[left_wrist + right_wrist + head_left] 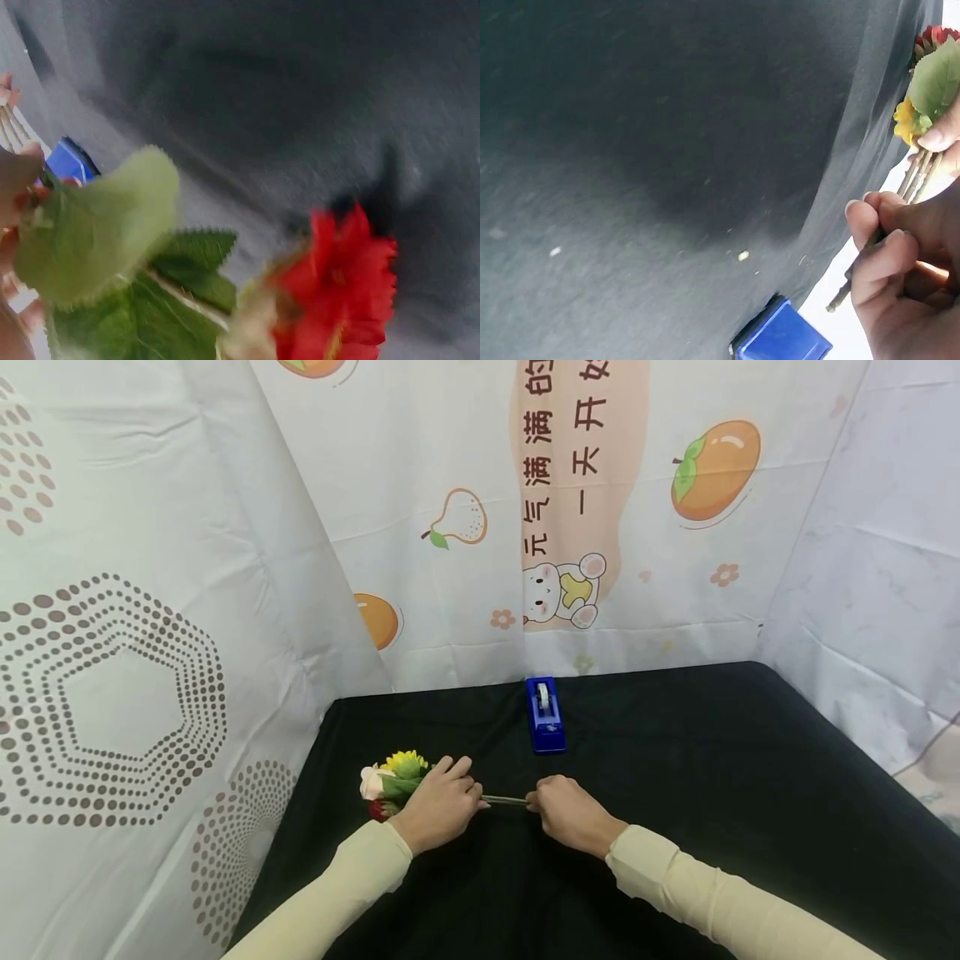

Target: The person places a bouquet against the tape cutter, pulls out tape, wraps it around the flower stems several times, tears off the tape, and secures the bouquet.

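Note:
A small bunch of flowers lies sideways between my hands, its heads to the left: a yellow flower (406, 762), a pale pink rose (372, 782) and a red flower (337, 289). Green leaves (97, 225) sit just behind the heads. My left hand (444, 806) grips the stems near those leaves. Further along, the fingers and thumb of my right hand (567, 810) pinch the stems (504, 800) close to their cut ends. One stem end pokes out past the right fingers in the right wrist view. The left palm's hold is partly hidden.
A blue tape dispenser (546, 714) with a roll of tape stands beyond the hands on the black tablecloth (690, 760). Printed white curtains (465, 577) enclose the table at the back and sides. Tiny pale specks (742, 256) lie on the cloth.

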Available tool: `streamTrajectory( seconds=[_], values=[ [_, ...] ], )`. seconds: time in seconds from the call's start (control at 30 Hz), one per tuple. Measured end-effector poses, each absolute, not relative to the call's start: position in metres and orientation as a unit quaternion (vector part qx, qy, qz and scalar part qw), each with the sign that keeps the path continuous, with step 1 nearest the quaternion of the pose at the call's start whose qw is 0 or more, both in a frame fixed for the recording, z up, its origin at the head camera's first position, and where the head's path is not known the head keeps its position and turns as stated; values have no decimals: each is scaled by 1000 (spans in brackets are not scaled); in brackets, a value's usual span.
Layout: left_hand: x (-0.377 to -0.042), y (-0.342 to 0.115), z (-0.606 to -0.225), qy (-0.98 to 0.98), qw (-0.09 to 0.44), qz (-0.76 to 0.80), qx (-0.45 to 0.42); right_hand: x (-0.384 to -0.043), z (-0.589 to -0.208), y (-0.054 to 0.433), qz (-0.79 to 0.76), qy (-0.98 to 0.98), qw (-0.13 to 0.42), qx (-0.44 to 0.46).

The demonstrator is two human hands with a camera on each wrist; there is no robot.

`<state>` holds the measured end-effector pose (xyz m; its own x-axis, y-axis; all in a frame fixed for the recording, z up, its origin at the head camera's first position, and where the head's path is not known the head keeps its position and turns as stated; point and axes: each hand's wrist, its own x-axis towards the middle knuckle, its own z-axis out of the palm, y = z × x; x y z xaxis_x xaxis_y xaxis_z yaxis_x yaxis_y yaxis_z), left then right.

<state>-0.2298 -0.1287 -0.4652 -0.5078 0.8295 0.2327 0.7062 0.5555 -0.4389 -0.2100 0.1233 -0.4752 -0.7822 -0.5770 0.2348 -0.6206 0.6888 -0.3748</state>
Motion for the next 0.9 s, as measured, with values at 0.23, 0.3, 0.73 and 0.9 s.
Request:
streamTrajectory(
  seconds=[0.23,0.3,0.73,0.9],
  values=[
    [-226,-128,-465,-837,210,186,-470,-210,-476,134,193,-912,44,360],
    [-223,-124,-465,-832,213,190,-475,-210,-478,139,199,-909,42,363],
    [-206,-92,-470,-822,217,180,-494,-204,-482,179,292,-883,-1,367],
    [-202,-78,-472,-834,202,142,-494,-198,-481,196,282,-881,29,378]
  ],
)
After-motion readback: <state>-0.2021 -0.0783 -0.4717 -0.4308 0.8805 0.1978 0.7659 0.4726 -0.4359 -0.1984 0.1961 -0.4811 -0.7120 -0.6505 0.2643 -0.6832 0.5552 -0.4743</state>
